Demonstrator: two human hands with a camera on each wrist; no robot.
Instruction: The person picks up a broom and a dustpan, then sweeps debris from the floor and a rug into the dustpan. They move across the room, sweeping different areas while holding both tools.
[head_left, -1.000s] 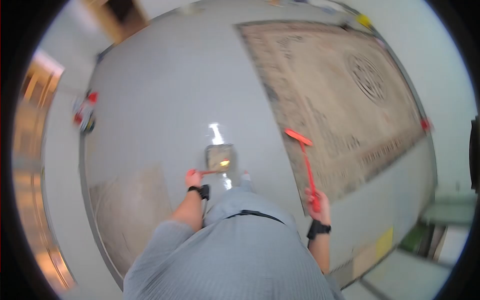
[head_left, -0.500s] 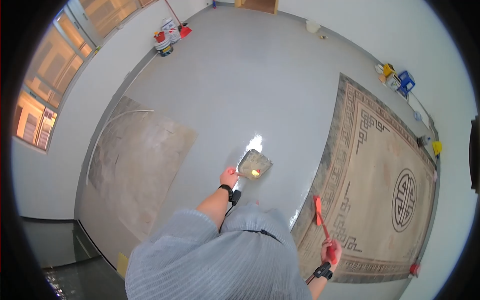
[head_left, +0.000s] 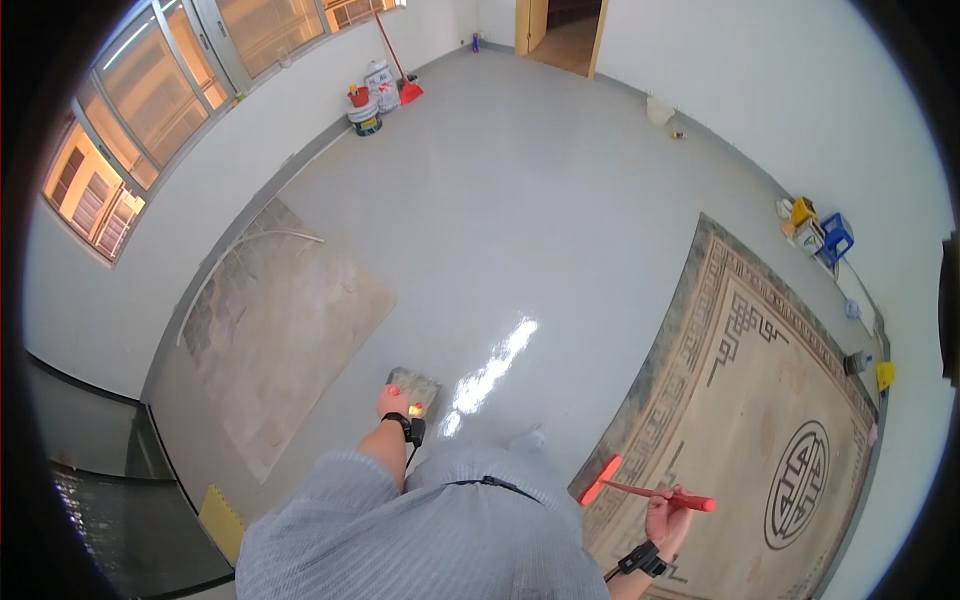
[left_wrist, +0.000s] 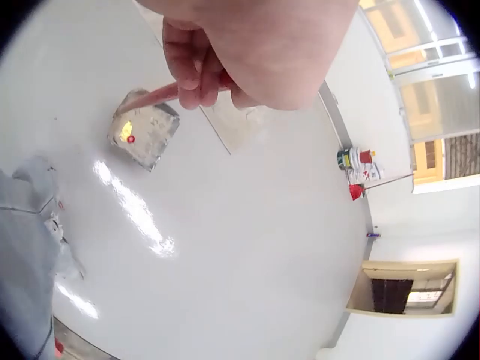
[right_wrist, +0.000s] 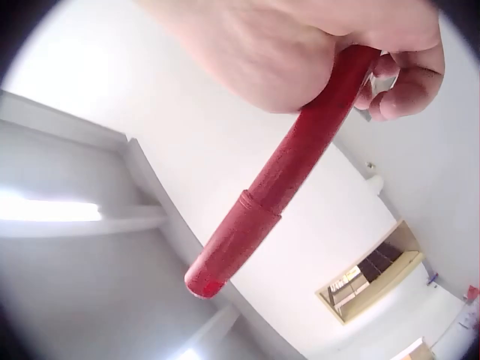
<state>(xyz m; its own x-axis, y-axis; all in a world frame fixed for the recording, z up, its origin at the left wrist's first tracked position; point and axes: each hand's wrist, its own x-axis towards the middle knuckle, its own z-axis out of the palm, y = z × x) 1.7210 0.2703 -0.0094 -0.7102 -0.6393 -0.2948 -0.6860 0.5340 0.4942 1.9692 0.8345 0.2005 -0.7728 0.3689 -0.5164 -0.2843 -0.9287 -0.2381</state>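
Observation:
My left hand (head_left: 392, 402) (left_wrist: 247, 52) grips the thin handle of a clear dustpan (head_left: 414, 390) (left_wrist: 143, 128), held low over the grey floor; a small yellow bit and a red bit lie in the pan. My right hand (head_left: 667, 512) (right_wrist: 322, 37) holds the red handle of a brush (head_left: 645, 492) (right_wrist: 277, 176). The brush lies roughly level, its red head (head_left: 600, 479) pointing left above the edge of the patterned rug (head_left: 770, 420). Only the handle end shows in the right wrist view.
A worn beige mat (head_left: 280, 320) lies on the floor to the left. Buckets and a red broom (head_left: 378, 95) stand by the windows. A doorway (head_left: 560, 30) opens at the far end. Blue and yellow items (head_left: 820, 235) sit by the right wall.
My view has swung up and across the room. The dustpan has come lower and nearer my body. The brush has turned from pointing forward to lying level, head to the left.

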